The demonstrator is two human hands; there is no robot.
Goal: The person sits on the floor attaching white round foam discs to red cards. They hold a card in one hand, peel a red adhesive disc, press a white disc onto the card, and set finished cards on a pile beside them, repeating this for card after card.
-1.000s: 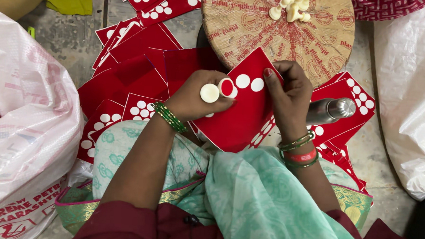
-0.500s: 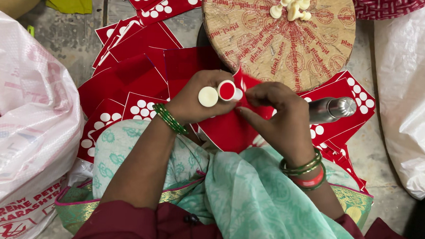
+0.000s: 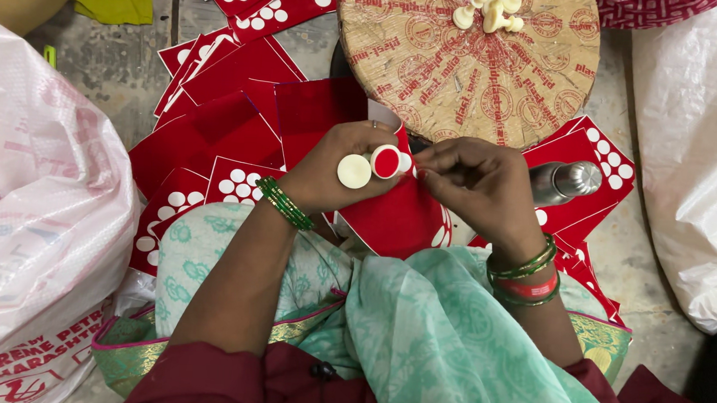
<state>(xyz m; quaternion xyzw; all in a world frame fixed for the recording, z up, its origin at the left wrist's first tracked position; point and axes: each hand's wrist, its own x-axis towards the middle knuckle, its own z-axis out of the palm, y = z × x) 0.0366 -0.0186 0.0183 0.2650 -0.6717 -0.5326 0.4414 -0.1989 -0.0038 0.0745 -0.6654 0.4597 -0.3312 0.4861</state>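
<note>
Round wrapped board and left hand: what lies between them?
In the head view, a red card lies between the round wrapped board and the left hand.

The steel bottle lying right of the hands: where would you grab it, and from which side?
Grip the steel bottle round its bare cap end, coming from above right. It lies on its side on the red cards, and the right hand covers its other end.

Red card (image 3: 390, 219) with white dots at frame centre; cream disc (image 3: 354, 171) beside a red, white-rimmed disc (image 3: 387, 161). Green bangles (image 3: 285, 203) centre-left, green and red bangles (image 3: 526, 276) centre-right. Tan round board (image 3: 479, 77) with red print at top. Mint patterned cloth (image 3: 417, 327) below.
</note>
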